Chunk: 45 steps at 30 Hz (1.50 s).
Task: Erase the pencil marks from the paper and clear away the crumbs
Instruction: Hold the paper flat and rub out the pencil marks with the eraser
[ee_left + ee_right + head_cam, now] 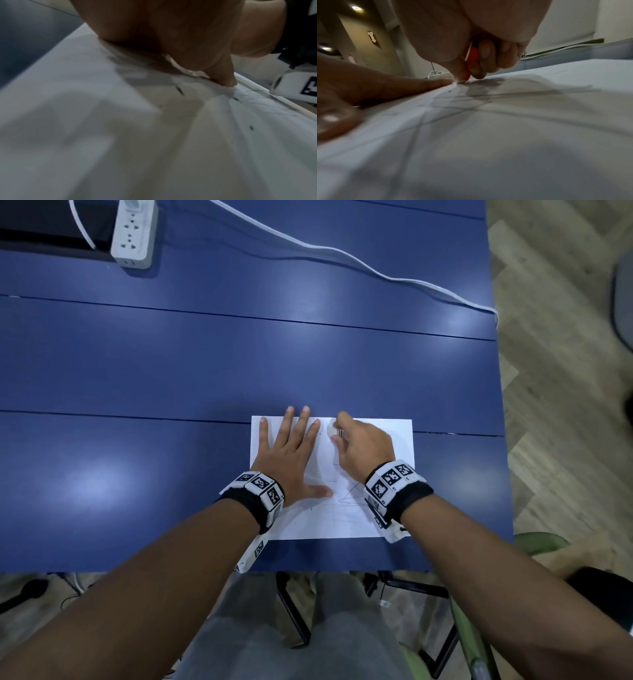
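A white sheet of paper (390, 440) lies on the blue table near its front edge, with grey pencil scribbles (346, 498) in its lower middle. My left hand (291, 453) lies flat on the sheet's left half, fingers spread and straight, pressing it down. My right hand (359, 446) pinches a white eraser (334, 430) in a red sleeve (471, 63) and holds its tip on the paper near the top edge, beside my left fingertips. Small dark eraser crumbs (251, 127) lie on the paper (85, 121). Pencil lines (471, 106) cross the sheet in the right wrist view.
The blue table (171, 364) stretches far ahead and to the left. A white power strip (135, 232) sits at the back left, and a white cable (342, 254) runs across the back to the table's right edge. A green chair (469, 628) stands below the front edge.
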Each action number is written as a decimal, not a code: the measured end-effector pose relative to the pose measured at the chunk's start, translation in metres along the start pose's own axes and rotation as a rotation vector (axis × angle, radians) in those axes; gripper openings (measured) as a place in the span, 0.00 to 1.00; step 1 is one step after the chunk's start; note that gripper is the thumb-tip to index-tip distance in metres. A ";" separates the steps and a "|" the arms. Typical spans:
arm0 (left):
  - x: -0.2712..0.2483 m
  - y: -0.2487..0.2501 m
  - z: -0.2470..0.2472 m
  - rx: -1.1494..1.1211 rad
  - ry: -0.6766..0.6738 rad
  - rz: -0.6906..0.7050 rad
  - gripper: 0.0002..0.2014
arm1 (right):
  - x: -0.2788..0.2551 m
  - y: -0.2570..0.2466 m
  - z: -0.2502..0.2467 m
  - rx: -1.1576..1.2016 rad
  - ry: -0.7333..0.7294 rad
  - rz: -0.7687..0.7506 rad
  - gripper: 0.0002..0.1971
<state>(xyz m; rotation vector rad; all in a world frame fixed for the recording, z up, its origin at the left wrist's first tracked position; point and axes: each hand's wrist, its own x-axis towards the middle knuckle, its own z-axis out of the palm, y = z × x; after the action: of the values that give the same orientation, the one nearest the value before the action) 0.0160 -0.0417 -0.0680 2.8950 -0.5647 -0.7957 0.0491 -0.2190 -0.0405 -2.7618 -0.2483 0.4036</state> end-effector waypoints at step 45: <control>0.000 -0.001 0.002 -0.016 0.039 0.004 0.65 | -0.047 0.006 -0.001 0.015 -0.154 -0.100 0.08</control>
<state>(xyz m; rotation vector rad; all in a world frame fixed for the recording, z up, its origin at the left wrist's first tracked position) 0.0147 -0.0409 -0.0700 2.8874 -0.5579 -0.7386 0.0054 -0.2352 -0.0301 -2.6926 -0.4169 0.5896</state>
